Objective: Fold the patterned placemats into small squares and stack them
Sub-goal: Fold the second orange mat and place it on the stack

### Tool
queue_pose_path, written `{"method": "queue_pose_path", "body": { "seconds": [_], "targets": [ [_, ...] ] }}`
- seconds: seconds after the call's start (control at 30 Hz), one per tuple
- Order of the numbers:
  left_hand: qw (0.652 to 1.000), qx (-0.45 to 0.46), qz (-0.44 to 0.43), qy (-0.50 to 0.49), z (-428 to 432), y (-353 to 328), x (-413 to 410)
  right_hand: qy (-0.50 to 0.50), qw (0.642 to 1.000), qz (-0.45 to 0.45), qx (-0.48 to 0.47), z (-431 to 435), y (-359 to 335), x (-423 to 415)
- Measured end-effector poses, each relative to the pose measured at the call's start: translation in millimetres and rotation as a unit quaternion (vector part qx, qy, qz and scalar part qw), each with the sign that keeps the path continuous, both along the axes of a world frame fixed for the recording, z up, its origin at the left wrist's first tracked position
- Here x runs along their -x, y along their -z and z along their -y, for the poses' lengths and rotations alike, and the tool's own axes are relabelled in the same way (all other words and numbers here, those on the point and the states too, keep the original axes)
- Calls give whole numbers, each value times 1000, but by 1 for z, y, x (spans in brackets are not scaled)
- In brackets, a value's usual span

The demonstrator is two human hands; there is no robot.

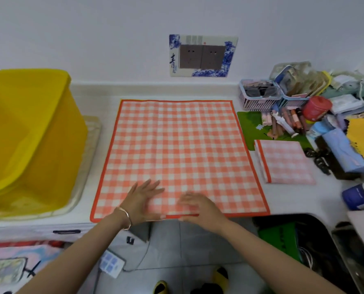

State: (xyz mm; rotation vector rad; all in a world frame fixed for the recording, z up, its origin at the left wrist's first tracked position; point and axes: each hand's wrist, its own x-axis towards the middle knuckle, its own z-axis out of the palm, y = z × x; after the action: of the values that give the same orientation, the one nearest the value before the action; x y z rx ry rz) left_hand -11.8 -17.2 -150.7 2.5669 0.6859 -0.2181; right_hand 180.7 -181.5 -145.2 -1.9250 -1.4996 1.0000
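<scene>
White counter [293,200], yellow tub [28,134] at its left end. Orange-checked placemat [177,145] lies flat and unfolded mid-counter, its near hem at the counter edge. Folded placemat [285,164] sits just right of it, apart, beside clutter. Left hand [143,200] is flat on the mat, fingers spread. Right hand [200,209] is at the near hem, fingers bent; blurred, so I can't tell whether it grips. Bracelet [126,217] on the left wrist.

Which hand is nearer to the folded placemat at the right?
Right. The right hand lies on the near edge of the open placemat, left of the folded placemat; the left hand lies farther left on the same mat.
</scene>
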Motion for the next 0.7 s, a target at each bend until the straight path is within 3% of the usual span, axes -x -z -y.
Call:
{"method": "queue_pose_path", "body": {
  "seconds": [0.37,0.7],
  "targets": [
    [998,-1,51,22,-3,20,14,0,998,58,21,1,8,15],
    [989,126,59,-45,-7,-4,7,75,994,-45,62,-13,-7,11]
  ]
}}
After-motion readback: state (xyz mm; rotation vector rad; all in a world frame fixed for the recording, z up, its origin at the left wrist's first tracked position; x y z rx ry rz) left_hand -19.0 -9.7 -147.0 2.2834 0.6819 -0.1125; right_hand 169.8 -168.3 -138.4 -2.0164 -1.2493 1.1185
